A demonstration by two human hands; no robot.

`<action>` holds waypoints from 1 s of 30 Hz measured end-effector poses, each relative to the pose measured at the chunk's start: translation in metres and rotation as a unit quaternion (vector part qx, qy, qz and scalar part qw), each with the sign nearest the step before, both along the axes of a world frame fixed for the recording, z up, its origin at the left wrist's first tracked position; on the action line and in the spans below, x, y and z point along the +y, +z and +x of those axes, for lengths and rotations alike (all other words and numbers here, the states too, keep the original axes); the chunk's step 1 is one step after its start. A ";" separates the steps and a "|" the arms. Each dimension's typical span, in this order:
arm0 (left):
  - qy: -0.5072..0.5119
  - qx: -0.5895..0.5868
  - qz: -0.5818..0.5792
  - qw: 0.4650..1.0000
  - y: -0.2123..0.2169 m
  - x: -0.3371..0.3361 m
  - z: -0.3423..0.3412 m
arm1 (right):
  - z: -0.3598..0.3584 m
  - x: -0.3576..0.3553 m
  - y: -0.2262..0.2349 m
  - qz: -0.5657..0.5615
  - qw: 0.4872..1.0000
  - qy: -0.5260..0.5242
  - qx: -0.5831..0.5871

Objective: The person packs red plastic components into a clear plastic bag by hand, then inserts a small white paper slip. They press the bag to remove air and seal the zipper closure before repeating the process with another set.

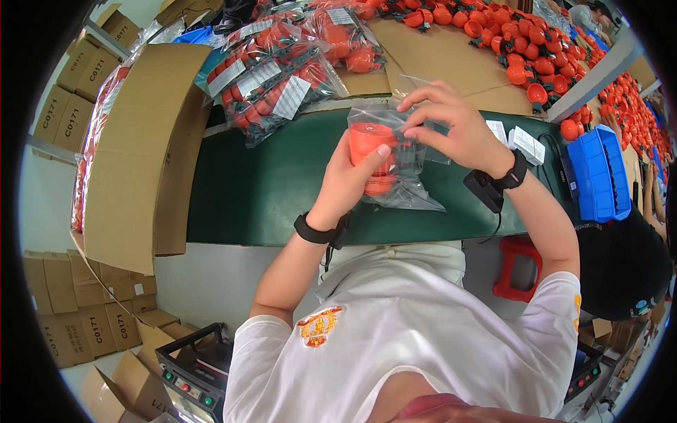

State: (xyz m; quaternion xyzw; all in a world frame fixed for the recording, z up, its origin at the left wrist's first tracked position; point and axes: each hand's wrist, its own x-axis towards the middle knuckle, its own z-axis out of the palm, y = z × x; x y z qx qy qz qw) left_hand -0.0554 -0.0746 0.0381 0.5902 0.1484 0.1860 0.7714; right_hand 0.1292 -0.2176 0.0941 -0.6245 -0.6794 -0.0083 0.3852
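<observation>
In the middle of the green work surface, a clear plastic bag point(409, 192) holds red cup-shaped parts point(372, 137) with dark pieces beside them. My left hand point(347, 176) is closed round the bag's left side, the thumb lying across its front. At the bag's upper right, my right hand point(451, 123) has its fingers bent and its fingertips at the clear film, seemingly pinching its edge. Some of the film is too transparent to trace. Black bands with small devices circle both my wrists.
Filled bags of red parts point(264, 77) lie at the back left, beside a large open carton point(134, 155). Loose red cups point(525, 53) cover the back right. White paper slips point(527, 145) and a blue bin point(598, 173) stand to the right. A red stool point(518, 268) is below.
</observation>
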 end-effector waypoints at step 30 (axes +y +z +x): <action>0.055 -0.017 0.288 0.956 -0.026 0.002 0.019 | -0.003 0.044 0.019 -0.334 0.919 0.195 0.076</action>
